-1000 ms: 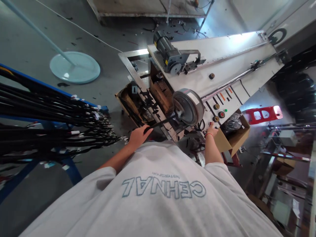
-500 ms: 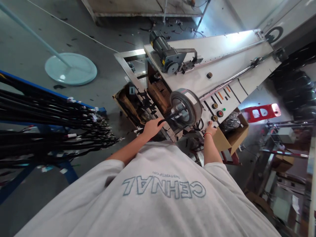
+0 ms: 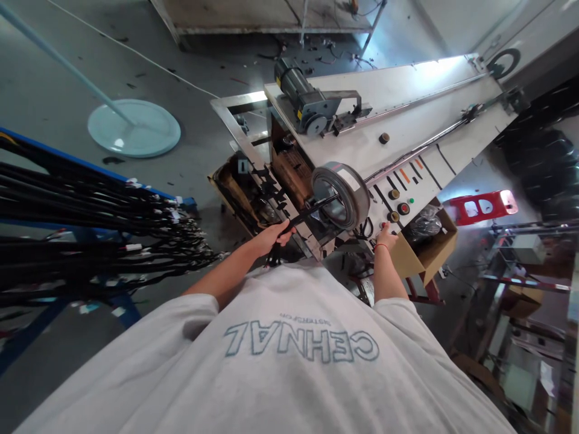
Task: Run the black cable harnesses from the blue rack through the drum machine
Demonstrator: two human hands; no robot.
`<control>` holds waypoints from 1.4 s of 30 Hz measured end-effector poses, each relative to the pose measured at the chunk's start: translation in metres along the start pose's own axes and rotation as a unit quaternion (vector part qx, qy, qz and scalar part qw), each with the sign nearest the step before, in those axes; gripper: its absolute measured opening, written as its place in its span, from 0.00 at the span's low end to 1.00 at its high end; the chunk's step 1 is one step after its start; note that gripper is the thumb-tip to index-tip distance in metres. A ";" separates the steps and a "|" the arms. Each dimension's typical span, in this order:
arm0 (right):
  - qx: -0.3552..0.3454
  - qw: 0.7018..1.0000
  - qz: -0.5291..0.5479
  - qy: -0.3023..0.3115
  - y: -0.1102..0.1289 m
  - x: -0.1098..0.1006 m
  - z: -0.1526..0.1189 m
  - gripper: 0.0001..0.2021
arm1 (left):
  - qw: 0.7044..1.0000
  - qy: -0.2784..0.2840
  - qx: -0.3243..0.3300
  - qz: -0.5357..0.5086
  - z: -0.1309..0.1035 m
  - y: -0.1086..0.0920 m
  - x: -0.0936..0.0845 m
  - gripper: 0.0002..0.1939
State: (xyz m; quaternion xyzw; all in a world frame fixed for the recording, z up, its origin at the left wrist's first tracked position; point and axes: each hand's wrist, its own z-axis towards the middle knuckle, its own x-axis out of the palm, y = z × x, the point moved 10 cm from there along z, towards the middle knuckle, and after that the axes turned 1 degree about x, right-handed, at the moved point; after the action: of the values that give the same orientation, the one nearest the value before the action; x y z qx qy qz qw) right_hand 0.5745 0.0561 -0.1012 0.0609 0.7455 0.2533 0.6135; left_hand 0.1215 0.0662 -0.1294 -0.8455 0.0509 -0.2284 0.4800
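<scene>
My left hand (image 3: 274,236) is closed round a black cable bundle (image 3: 302,216). The bundle runs from the fist into the grey taping ring (image 3: 348,181) at the near end of the long machine table (image 3: 407,117). Loose ends of it hang below the hand. At the table's front edge, my right hand (image 3: 386,238) has curled fingers, with the tips on a small switch (image 3: 383,225) that they largely cover. Beside it on the panel sit a red button (image 3: 403,208), a green button (image 3: 411,201) and dark round knobs (image 3: 394,194).
A motor (image 3: 294,84) is mounted on the table's far left corner. An open cardboard box (image 3: 434,256) stands right of my right hand. Black wire harnesses (image 3: 90,205) hang on a blue rack at left. A round white stand base (image 3: 149,129) rests on the floor.
My left hand has drawn back left and down from the ring, and a longer stretch of black cable bundle now shows between them. My right hand stays at the switch.
</scene>
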 end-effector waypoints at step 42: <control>0.001 1.000 -0.007 0.006 0.001 0.002 0.004 0.37 | 0.994 -0.031 0.076 0.076 -0.035 -0.009 0.028 0.26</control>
State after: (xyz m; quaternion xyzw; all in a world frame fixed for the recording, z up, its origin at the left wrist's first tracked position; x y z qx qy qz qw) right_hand 0.5772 0.0592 -0.1030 0.0549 0.7499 0.2490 0.6104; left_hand 0.1296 0.0347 -0.0976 -0.8068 0.0830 -0.1680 0.5603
